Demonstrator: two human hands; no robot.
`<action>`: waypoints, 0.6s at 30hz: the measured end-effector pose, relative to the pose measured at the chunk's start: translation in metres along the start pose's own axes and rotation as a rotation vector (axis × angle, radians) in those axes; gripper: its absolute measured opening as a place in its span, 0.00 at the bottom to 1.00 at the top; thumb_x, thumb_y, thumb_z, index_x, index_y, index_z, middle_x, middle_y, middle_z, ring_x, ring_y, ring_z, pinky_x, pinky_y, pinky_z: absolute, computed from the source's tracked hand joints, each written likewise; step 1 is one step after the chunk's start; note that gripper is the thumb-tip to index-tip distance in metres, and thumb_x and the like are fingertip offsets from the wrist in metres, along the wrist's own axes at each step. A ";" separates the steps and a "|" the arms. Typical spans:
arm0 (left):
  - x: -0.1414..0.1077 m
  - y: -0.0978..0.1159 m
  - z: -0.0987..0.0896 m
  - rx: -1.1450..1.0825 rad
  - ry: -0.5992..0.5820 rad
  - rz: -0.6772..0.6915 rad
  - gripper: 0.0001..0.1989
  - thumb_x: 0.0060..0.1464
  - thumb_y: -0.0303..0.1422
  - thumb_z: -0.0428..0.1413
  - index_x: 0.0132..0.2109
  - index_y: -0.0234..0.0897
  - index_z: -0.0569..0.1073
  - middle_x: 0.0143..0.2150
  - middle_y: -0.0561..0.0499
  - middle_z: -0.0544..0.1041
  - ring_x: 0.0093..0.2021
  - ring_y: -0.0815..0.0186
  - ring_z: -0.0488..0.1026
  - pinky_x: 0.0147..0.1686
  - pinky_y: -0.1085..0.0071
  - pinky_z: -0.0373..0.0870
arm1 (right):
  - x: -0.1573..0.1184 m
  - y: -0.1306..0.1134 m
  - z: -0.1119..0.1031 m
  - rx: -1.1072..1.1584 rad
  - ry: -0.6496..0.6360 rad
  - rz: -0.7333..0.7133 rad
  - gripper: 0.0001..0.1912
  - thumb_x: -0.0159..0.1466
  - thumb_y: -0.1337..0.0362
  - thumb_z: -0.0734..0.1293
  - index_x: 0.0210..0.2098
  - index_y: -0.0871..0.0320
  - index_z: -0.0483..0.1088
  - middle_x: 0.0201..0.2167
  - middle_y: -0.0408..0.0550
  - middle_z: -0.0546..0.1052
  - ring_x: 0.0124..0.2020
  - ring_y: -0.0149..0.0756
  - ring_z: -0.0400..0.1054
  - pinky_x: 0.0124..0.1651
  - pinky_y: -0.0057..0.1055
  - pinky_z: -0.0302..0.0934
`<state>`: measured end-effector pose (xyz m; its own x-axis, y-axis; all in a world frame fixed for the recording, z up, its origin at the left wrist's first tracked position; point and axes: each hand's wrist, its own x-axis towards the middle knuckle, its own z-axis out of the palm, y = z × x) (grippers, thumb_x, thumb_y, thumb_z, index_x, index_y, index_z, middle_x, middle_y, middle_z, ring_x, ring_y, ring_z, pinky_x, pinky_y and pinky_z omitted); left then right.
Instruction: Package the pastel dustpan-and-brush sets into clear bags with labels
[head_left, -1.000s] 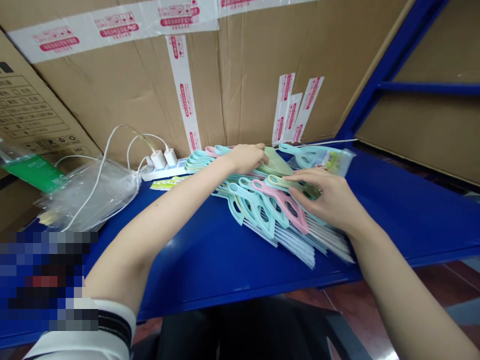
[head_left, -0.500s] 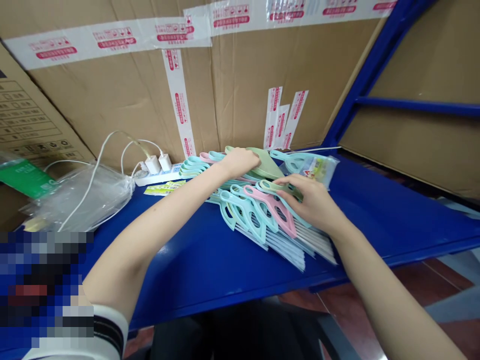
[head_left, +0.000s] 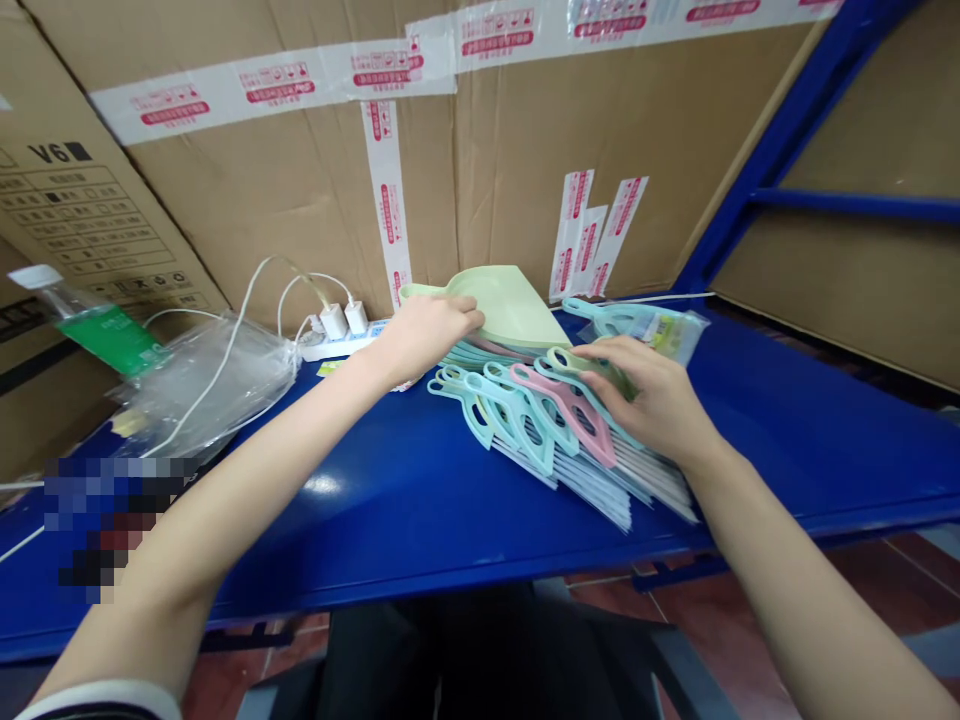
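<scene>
A light green dustpan (head_left: 510, 305) is gripped near its handle by my left hand (head_left: 435, 330), raised above stacked dustpans (head_left: 480, 355) of which only edges show. My right hand (head_left: 637, 385) is curled around a green brush (head_left: 611, 375) at the right end of a row of small brushes. Several blue brushes (head_left: 517, 425) and a pink brush (head_left: 574, 415) lie overlapped on the blue table, bristles toward the front right. Behind my right hand, a light blue handled piece (head_left: 619, 317) lies with a clear plastic packet (head_left: 679, 335).
A power strip (head_left: 326, 350) with white plugs and cables stands left of the stack. Further left are clear plastic bags (head_left: 217, 375) and a bottle with a green label (head_left: 112, 335). Large cardboard (head_left: 300, 200) rises behind the blue table (head_left: 375, 510).
My left hand has moved left and lifted the green dustpan, which now shows more fully. My right hand stays at the brushes. The view has shifted slightly left.
</scene>
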<state>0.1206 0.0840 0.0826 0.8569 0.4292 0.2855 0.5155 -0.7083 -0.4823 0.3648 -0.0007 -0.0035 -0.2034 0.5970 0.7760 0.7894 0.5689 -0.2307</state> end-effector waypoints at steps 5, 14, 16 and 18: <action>-0.058 -0.007 -0.002 0.005 0.024 -0.049 0.13 0.59 0.22 0.48 0.41 0.35 0.76 0.39 0.48 0.80 0.36 0.63 0.77 0.29 0.71 0.67 | 0.002 -0.007 -0.001 -0.033 0.007 -0.087 0.10 0.65 0.66 0.63 0.44 0.51 0.73 0.37 0.51 0.79 0.39 0.44 0.74 0.40 0.44 0.69; -0.151 0.003 0.000 -0.008 0.182 0.034 0.17 0.65 0.22 0.42 0.43 0.37 0.75 0.37 0.50 0.81 0.37 0.67 0.78 0.33 0.73 0.73 | 0.023 -0.042 0.017 -0.070 -0.126 -0.231 0.12 0.68 0.65 0.60 0.46 0.49 0.73 0.39 0.50 0.79 0.41 0.45 0.73 0.43 0.46 0.67; -0.165 0.007 0.002 -0.004 0.215 0.068 0.17 0.65 0.22 0.42 0.42 0.36 0.75 0.37 0.50 0.81 0.36 0.67 0.78 0.34 0.73 0.74 | 0.032 -0.055 0.023 -0.086 -0.186 -0.293 0.13 0.69 0.66 0.58 0.45 0.50 0.73 0.39 0.50 0.79 0.41 0.44 0.72 0.44 0.45 0.66; -0.174 0.008 0.003 -0.021 0.220 0.082 0.17 0.65 0.21 0.42 0.42 0.35 0.75 0.37 0.49 0.81 0.35 0.67 0.78 0.33 0.72 0.73 | 0.041 -0.069 0.031 -0.092 -0.219 -0.376 0.14 0.69 0.67 0.57 0.45 0.54 0.74 0.38 0.52 0.79 0.40 0.43 0.72 0.44 0.42 0.66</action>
<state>-0.0241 0.0050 0.0265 0.8752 0.2385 0.4209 0.4418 -0.7485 -0.4944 0.2841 0.0022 0.0266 -0.5963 0.4695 0.6511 0.6831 0.7228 0.1044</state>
